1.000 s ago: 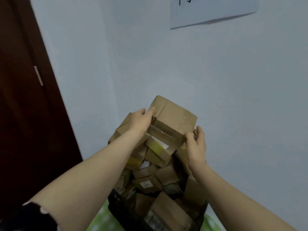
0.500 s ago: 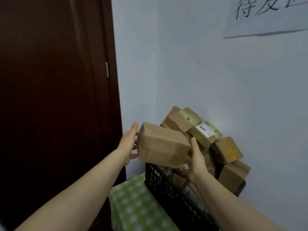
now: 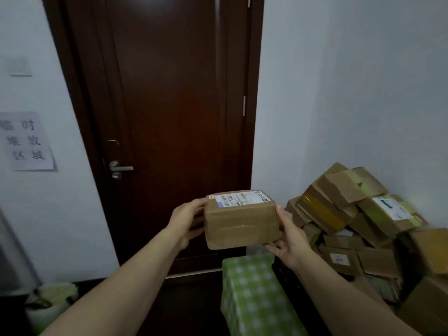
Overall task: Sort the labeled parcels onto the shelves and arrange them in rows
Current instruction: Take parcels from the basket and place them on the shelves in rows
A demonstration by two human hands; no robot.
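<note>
A brown parcel [image 3: 240, 220] is held in mid-air by both ends. Its left end is gripped by the left hand [image 3: 186, 221]; its right end is cupped by the right hand [image 3: 289, 241], with fingers [image 3: 271, 247] curled beneath. Its white label [image 3: 238, 198] is turned upward, the print too blurred to be read. Beyond the fingers, open room is left up to the dark door [image 3: 169, 93]. Near the right fingers a pile of parcels [image 3: 351, 209] is heaped, cut off at the frame edge. Below the fingers a green checked cloth [image 3: 252, 299] is spread; what it covers is hidden.
</note>
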